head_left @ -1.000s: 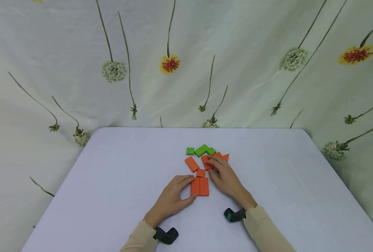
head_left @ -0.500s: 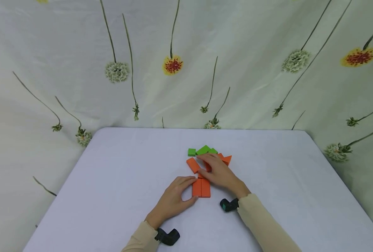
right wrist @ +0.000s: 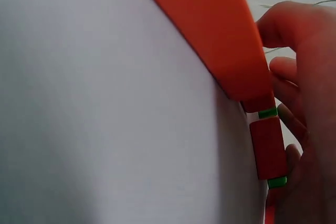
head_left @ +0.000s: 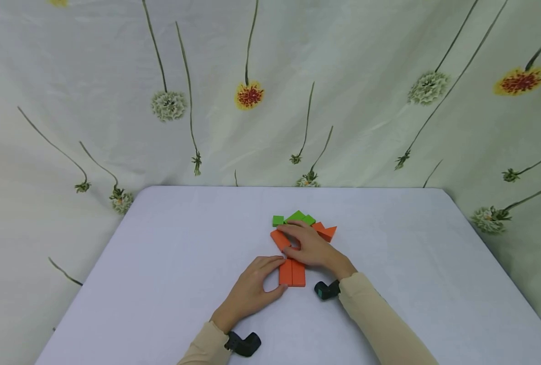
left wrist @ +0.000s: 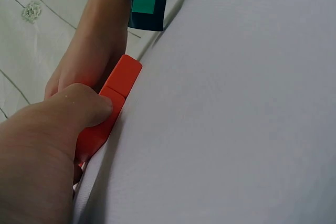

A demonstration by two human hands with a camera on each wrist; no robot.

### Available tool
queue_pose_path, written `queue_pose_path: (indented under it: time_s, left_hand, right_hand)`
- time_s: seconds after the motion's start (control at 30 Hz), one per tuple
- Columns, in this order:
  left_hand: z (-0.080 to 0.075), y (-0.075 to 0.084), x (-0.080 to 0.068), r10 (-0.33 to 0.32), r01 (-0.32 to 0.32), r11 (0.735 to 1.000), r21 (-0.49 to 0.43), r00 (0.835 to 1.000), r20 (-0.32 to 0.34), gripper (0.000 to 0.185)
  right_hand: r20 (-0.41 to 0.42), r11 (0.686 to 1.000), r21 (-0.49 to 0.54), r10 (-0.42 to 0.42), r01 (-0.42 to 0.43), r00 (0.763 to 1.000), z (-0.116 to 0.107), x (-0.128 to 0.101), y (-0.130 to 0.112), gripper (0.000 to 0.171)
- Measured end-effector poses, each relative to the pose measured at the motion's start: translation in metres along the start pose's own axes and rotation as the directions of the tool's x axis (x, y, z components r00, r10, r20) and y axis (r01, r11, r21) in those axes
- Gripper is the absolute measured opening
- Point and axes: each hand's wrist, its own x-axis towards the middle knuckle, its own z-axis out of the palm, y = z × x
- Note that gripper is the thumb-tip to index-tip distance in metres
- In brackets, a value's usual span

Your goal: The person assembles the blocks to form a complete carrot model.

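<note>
Two flat orange blocks lie side by side in the head view. My left hand [head_left: 251, 288] holds the left orange block [head_left: 285, 274] by its far and near ends, between fingers and thumb; the right orange block [head_left: 298, 274] sits against it. In the left wrist view the thumb presses the orange side [left wrist: 94, 137]. Farther away, my right hand [head_left: 313, 247] spans a slanted orange block [head_left: 280, 240], fingers at its far end and thumb at its near end. That hand covers the small orange block behind the pair and another orange piece.
Behind the right hand lie a green square [head_left: 278, 221], a green pointed block [head_left: 298, 216] and another green piece [head_left: 309, 219]. Orange pieces [head_left: 327, 233] lie to its right. A white cloth covers the table [head_left: 183, 243], and a flowered curtain [head_left: 352, 101] hangs beyond it.
My right hand has moved left, from the orange pieces at right to the slanted orange block, with its fingers around that block's ends. The left hand has stayed on its block.
</note>
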Motion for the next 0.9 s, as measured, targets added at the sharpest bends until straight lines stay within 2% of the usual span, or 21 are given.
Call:
queue_pose_path:
  time_s: [0.2, 0.4, 0.5, 0.7, 0.9]
  left_hand:
    - [-0.0005, 0.0009, 0.0, 0.002, -0.002, 1.0, 0.0, 1.0, -0.006, 0.056]
    - [-0.0009, 0.0009, -0.0004, 0.006, -0.006, 1.0, 0.007, 1.0, -0.009, 0.055]
    - [-0.001, 0.0007, -0.0008, 0.005, -0.005, 1.0, 0.006, 1.0, -0.009, 0.056]
    - [0.0, 0.0005, -0.0013, -0.006, 0.006, 1.0, 0.008, 1.0, 0.003, 0.057]
    - [-0.0003, 0.0012, -0.0007, -0.005, 0.005, 1.0, 0.005, 1.0, -0.003, 0.056]
  right_hand:
    - [-0.049, 1.0, -0.007, 0.02, -0.021, 0.999, -0.002, -0.0004, -0.0012, 0.056]
    - [-0.137, 1.0, 0.007, -0.01, 0.011, 0.991, -0.0047, -0.0006, -0.0021, 0.045]
    - [-0.113, 1.0, 0.0, -0.016, 0.017, 0.993, -0.0049, -0.0003, -0.0023, 0.05]
    - [-0.036, 0.999, -0.018, 0.038, -0.039, 0.999, -0.002, -0.0012, -0.0018, 0.057]
    - [-0.087, 0.999, -0.018, 0.039, -0.041, 0.995, -0.003, -0.0016, -0.0022, 0.057]
